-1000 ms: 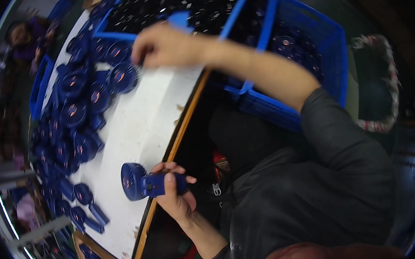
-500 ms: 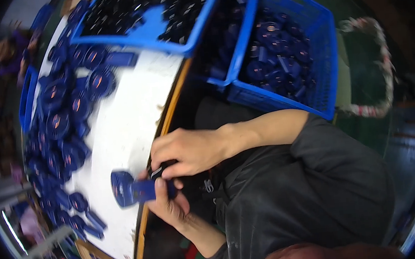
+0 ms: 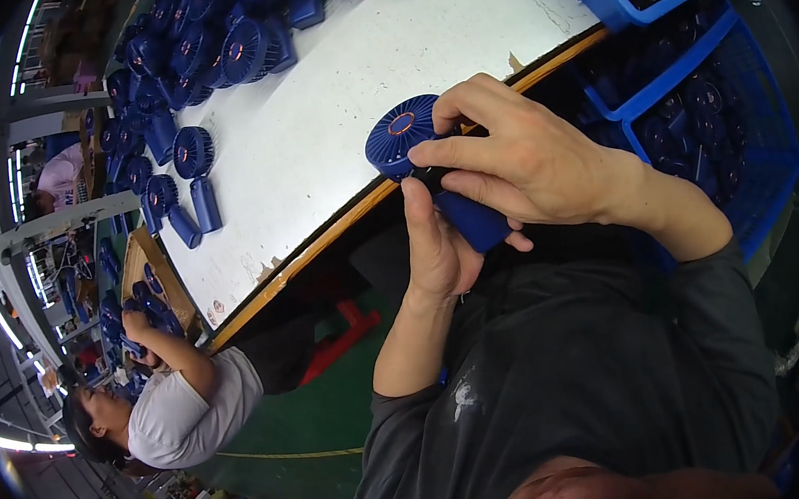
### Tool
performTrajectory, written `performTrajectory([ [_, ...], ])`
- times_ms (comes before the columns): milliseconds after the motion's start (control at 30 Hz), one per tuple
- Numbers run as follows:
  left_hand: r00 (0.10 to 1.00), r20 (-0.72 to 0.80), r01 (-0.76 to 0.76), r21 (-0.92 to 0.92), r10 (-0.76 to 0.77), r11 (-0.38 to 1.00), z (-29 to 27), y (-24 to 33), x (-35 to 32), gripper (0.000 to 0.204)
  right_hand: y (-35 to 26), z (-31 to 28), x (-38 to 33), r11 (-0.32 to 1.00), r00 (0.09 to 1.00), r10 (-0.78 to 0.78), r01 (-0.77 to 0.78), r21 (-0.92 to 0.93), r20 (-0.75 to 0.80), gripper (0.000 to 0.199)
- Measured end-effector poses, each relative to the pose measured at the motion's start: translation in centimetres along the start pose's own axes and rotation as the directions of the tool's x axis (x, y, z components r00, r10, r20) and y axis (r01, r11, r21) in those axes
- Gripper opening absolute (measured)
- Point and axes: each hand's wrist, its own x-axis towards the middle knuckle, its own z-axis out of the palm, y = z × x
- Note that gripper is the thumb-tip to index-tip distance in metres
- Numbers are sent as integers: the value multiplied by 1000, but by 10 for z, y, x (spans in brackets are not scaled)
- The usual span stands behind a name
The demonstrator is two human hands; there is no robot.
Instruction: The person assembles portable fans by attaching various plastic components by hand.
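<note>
A long white surface (image 3: 330,131) with a wooden front edge fills the upper middle of the view. To its right, blue plastic crates (image 3: 743,120) stand stacked, the upper one holding dark parts. Along the far left edge of the surface lies a crowd of blue handheld fans (image 3: 188,97), some flat, some overlapping. A co-worker in a white shirt (image 3: 184,405) sits at the lower left, hands raised to another batch of fans.

Just off the near edge of the surface, both hands hold one blue handheld fan (image 3: 403,138). The left hand (image 3: 438,246) is wrapped around its handle from below. The right hand (image 3: 525,156) is curled over the top, fingers pressing where head and handle meet.
</note>
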Motion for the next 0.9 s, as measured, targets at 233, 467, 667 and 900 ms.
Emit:
performTrajectory([
  [233,995,93,-37,153,23,988,-17,-10,3,88,0,-12,5,974,984,135,-153,170,112,26],
  [467,974,214,-81,48,69,996,-12,-6,5,89,3,-7,-2,997,997,27,-32,67,75,26],
  [667,975,-205,-100,-80,82,992,17,3,8,72,-12,-6,-9,987,990,110,-98,-129,84,49],
  [900,979,-176,-81,152,107,985,17,-6,3,54,-26,28,-37,946,976,174,-203,-253,-131,72],
])
